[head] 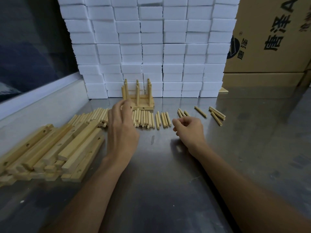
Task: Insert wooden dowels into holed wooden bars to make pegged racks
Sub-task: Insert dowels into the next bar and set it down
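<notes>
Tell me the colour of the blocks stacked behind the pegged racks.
White, plain and unpatterned. The stacked blocks show best in the head view, the only one.

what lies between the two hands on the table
Head view: bare steel table between left hand and right hand; loose dowels lie just beyond.
</notes>
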